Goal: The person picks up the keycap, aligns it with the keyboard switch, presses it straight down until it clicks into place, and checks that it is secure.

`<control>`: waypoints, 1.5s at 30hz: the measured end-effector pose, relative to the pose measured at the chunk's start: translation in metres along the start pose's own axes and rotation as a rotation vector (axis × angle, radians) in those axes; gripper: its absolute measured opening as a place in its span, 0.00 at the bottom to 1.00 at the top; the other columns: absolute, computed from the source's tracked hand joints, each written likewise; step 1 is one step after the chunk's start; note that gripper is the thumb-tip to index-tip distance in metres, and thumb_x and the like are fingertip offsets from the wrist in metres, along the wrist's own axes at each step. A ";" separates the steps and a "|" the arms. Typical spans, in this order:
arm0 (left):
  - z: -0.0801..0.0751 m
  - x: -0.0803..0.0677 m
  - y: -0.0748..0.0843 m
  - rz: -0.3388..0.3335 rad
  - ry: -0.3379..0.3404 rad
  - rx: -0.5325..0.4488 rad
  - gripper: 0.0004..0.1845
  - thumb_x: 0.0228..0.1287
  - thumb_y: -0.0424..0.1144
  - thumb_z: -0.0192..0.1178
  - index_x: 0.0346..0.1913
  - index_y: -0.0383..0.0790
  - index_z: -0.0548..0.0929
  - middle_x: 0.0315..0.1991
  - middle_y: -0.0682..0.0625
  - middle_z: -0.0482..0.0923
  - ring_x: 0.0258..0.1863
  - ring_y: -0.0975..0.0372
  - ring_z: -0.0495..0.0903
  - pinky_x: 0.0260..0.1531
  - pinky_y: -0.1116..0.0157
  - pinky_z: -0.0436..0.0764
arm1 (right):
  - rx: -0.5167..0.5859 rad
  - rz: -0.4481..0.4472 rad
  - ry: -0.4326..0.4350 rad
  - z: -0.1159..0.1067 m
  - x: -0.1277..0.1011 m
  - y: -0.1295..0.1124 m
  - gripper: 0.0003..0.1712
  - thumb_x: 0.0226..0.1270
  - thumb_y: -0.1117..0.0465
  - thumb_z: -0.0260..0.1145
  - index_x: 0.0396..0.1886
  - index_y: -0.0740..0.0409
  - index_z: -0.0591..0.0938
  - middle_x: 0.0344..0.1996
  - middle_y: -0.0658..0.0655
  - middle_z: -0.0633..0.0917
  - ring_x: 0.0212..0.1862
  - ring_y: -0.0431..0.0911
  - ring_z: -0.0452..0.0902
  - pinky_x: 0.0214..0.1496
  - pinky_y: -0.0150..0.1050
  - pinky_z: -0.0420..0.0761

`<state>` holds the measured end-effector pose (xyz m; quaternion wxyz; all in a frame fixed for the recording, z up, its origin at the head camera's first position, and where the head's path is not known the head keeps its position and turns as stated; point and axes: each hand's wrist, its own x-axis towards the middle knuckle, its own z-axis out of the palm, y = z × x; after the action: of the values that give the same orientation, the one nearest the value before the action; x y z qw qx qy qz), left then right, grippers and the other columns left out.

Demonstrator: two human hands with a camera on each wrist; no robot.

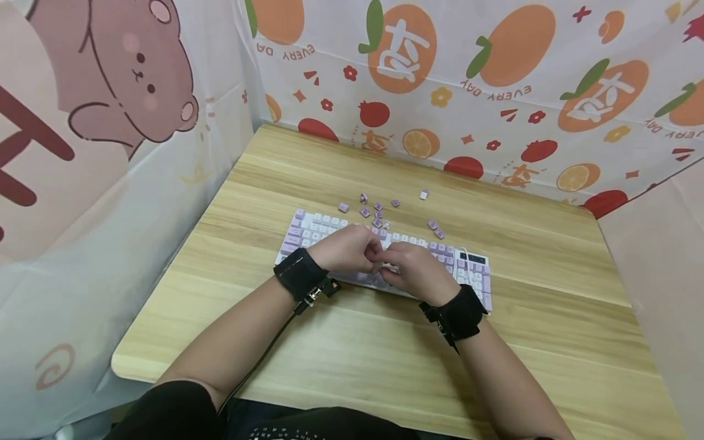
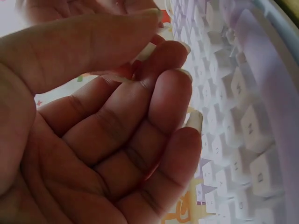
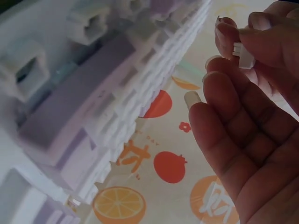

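A white and purple keyboard (image 1: 299,231) lies on the table under both hands. My right hand (image 1: 420,269) bends over its middle, and in the right wrist view a small white keycap (image 3: 247,57) is pinched between thumb and finger, its hollow underside partly showing. My left hand (image 1: 349,247) meets the right at the fingertips, its fingers curled. In the left wrist view its thumb (image 2: 88,44) stretches across the fingers (image 2: 170,93); whether it touches the keycap is hidden. Bare switch spots (image 3: 25,74) show beside a long purple key (image 3: 77,93).
Several loose purple keycaps (image 1: 365,212) lie scattered behind the keyboard. A white-sided keycap (image 1: 423,194) sits farther back, and a pair (image 1: 436,229) lies to the right. A white cable (image 1: 466,263) crosses the keyboard's right part. Printed curtains (image 1: 341,79) enclose the wooden table (image 1: 539,342).
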<state>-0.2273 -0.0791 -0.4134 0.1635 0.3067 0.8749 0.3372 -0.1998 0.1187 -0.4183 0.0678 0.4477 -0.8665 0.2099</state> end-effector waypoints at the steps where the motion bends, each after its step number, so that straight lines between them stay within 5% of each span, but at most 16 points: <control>1: -0.001 0.001 0.000 0.005 0.002 0.008 0.09 0.46 0.28 0.68 0.30 0.47 0.87 0.24 0.57 0.82 0.25 0.68 0.76 0.27 0.70 0.74 | 0.003 0.003 -0.001 0.000 0.001 0.001 0.14 0.56 0.66 0.74 0.44 0.52 0.88 0.33 0.49 0.87 0.33 0.39 0.80 0.33 0.31 0.78; 14: -0.010 -0.001 -0.004 -0.037 0.035 0.033 0.15 0.56 0.29 0.64 0.48 0.36 0.85 0.30 0.53 0.83 0.29 0.65 0.80 0.30 0.69 0.78 | 0.090 0.073 -0.074 0.010 0.003 0.013 0.12 0.58 0.72 0.70 0.42 0.58 0.88 0.38 0.51 0.89 0.43 0.41 0.83 0.48 0.37 0.82; 33: -0.003 -0.002 -0.009 -0.072 0.035 0.101 0.15 0.56 0.32 0.66 0.48 0.41 0.86 0.29 0.55 0.83 0.29 0.65 0.79 0.30 0.68 0.77 | 0.006 0.048 -0.134 0.022 0.006 0.007 0.13 0.54 0.72 0.70 0.38 0.57 0.90 0.34 0.50 0.85 0.37 0.39 0.78 0.41 0.33 0.80; 45: -0.002 -0.003 -0.011 -0.070 0.036 0.151 0.14 0.57 0.35 0.67 0.47 0.43 0.86 0.29 0.56 0.83 0.30 0.65 0.79 0.32 0.66 0.77 | -0.081 0.024 -0.087 0.029 0.004 0.002 0.06 0.58 0.68 0.72 0.33 0.55 0.90 0.33 0.48 0.86 0.39 0.40 0.81 0.43 0.34 0.82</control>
<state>-0.2309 -0.0886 -0.4196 0.1357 0.2815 0.9108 0.2698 -0.2015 0.1044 -0.4435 0.0458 0.4428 -0.8818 0.1557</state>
